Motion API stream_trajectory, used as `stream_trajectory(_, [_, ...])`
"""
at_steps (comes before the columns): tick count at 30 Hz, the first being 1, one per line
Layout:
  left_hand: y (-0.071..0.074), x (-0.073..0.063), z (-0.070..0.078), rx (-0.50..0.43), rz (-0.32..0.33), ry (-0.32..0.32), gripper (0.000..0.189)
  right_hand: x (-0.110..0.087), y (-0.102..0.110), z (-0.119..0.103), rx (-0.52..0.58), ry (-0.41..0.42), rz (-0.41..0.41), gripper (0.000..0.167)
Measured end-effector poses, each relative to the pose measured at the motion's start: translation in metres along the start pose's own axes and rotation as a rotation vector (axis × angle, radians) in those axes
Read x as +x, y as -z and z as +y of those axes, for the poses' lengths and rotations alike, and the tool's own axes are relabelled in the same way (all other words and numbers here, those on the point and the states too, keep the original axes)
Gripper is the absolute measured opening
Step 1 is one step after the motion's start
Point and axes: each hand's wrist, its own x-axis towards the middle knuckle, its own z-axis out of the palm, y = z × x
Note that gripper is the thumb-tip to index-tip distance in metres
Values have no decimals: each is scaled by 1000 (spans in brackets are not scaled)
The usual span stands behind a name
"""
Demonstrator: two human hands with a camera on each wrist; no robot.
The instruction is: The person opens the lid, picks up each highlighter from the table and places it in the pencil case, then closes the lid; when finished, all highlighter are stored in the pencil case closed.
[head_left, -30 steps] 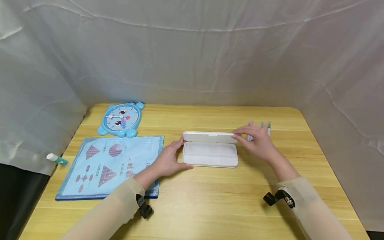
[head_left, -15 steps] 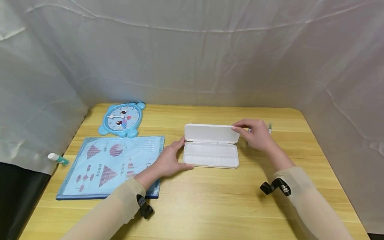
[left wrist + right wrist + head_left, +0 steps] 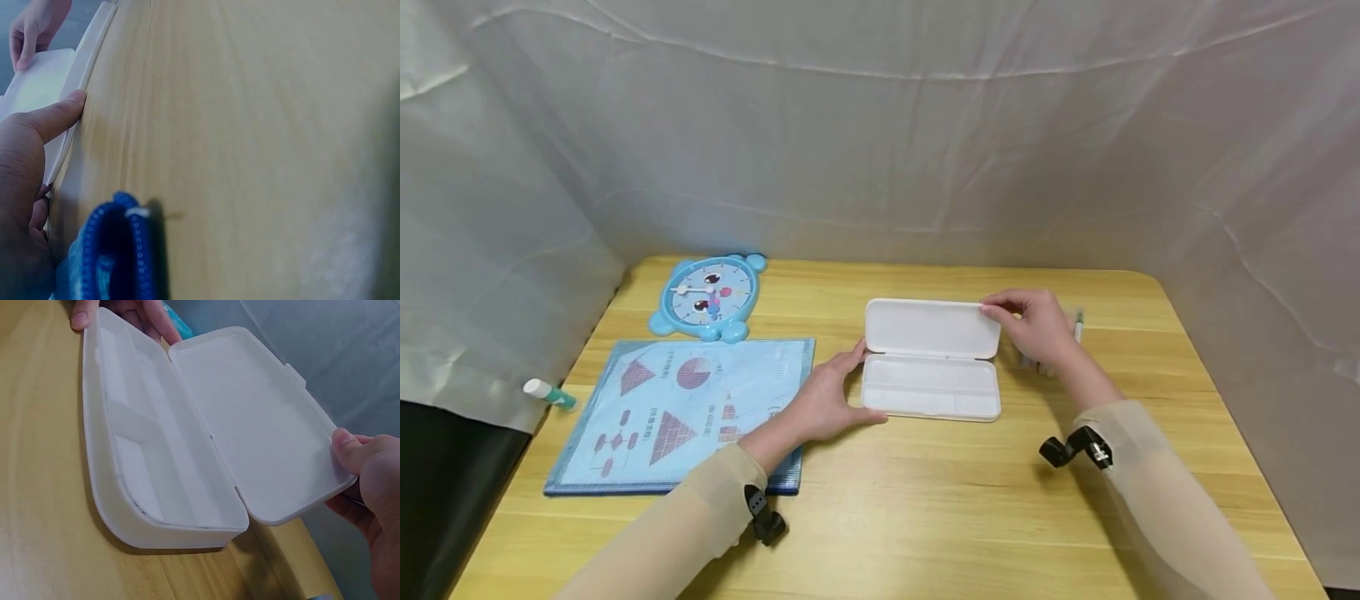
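Observation:
A white plastic pencil case (image 3: 929, 408) lies on the table with its lid (image 3: 922, 327) tilted up and back on the hinge. Inside, the right wrist view shows bare compartments (image 3: 140, 478) split by low dividers. My left hand (image 3: 823, 402) holds the case's left end, thumb at the front edge and fingers round behind. With thumb and fingers, my right hand (image 3: 1036, 327) pinches the lid's right upper corner. Behind that hand are slim pens, mostly hidden; one with a green end (image 3: 1079, 325) shows beside it.
Left of the case lies a blue zip document pouch (image 3: 700, 467) with printed shapes. A blue animal-faced toy clock (image 3: 709, 292) sits behind it. A glue stick (image 3: 550, 393) lies at the table's left edge. Grey cloth (image 3: 880, 150) walls the back and sides.
My right hand has swung the lid further up and back, from partly raised to wide, baring the case's inside. The left hand has kept its hold on the left end.

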Motion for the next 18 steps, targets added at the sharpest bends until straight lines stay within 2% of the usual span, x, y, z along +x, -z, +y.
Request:
stream_trajectory(12, [1, 0, 3, -4, -8, 9, 129, 5, -8, 11, 31, -28, 30, 17])
stream_trajectory(18, [2, -1, 1, 33, -25, -14, 128, 5, -11, 12, 34, -24, 39, 18])
